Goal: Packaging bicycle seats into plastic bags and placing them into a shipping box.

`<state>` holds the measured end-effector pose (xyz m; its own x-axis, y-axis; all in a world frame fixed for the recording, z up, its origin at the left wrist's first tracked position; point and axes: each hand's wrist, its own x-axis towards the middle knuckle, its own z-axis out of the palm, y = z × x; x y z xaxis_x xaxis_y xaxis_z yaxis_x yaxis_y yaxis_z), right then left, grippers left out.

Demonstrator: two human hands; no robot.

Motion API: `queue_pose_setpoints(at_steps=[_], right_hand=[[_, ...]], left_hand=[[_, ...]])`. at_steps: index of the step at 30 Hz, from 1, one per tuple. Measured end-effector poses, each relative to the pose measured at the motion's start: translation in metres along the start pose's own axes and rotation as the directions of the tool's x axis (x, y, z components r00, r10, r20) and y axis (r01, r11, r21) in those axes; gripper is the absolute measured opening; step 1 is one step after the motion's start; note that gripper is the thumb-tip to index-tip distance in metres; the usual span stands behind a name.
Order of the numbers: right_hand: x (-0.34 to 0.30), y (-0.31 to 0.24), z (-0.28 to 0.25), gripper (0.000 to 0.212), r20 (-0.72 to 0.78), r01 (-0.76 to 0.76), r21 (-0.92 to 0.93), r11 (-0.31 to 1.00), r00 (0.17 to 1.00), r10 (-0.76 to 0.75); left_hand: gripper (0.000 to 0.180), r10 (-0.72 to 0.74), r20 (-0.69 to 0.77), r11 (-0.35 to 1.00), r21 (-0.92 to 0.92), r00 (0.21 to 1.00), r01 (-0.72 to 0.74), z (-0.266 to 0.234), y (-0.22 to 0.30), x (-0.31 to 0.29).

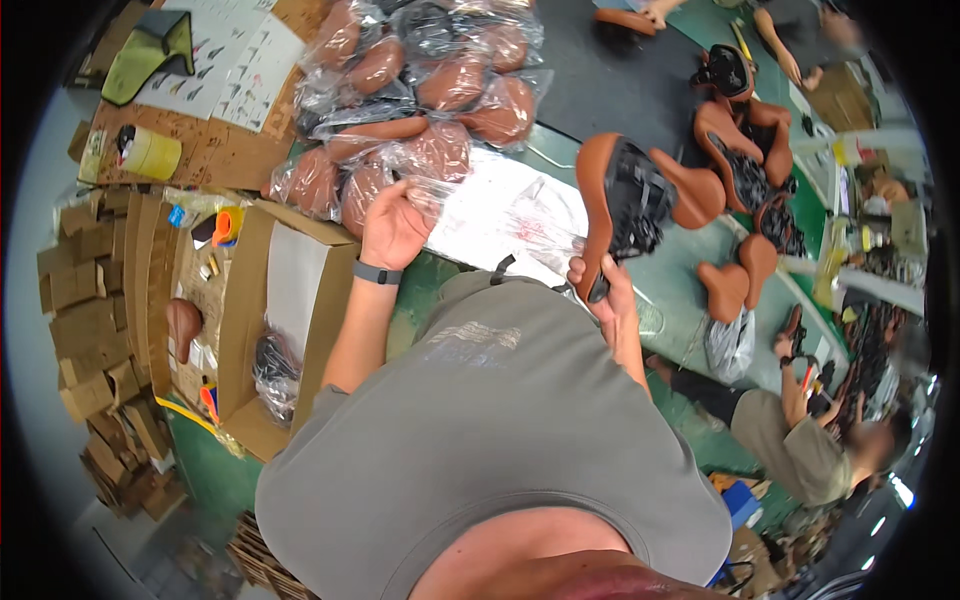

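Observation:
My right hand [612, 290] grips the narrow nose of a brown bicycle saddle [592, 190], which is held upright with its black underside [640, 205] turned to the right. My left hand [395, 228], with a dark band on its wrist, pinches the edge of a clear plastic bag [540, 215]. The bag stretches across a white sheet [475, 215] toward my right hand; whether that hand also touches it I cannot tell. Just beyond my left hand lie several brown saddles wrapped in clear plastic [435, 150].
An open cardboard box [245, 330] at my left contains a bagged saddle [275, 370]. Bare saddles [745, 150] lie at the right of the table, near a plastic-wrapped bundle [730, 345]. A yellow container [155, 155] stands far left. Other people work at the right [800, 450] and far right [785, 45].

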<state>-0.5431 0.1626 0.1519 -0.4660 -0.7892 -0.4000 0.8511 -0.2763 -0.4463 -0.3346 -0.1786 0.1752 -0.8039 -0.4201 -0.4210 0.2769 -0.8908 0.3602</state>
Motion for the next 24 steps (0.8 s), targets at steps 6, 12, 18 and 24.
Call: queue_pose_setpoints(at_steps=[6,12,18,24], right_hand=[[0.069,0.010,0.091,0.107,0.268,0.234,-0.955,-0.180,0.944,-0.193],[0.160,0.034,0.099,0.087,-0.145,-0.137,-0.580,0.803,0.987,0.063],[0.150,-0.016,0.103,0.084,0.415,0.287,-0.857,0.427,0.877,0.244],[0.097,-0.131,-0.151,0.105,-0.726,0.008,-0.525,0.851,0.518,-0.453]], left_hand=[[0.026,0.297,0.053,0.637,0.733,0.953,-0.239,0.052,0.017,0.031],[0.024,-0.049,0.353,0.598,0.760,0.934,-0.255,0.007,0.004,0.026],[0.054,0.195,0.010,0.607,0.784,0.981,-0.129,-0.038,0.050,0.112],[0.042,0.544,-0.143,0.816,0.321,0.827,-0.481,-0.139,0.159,0.223]])
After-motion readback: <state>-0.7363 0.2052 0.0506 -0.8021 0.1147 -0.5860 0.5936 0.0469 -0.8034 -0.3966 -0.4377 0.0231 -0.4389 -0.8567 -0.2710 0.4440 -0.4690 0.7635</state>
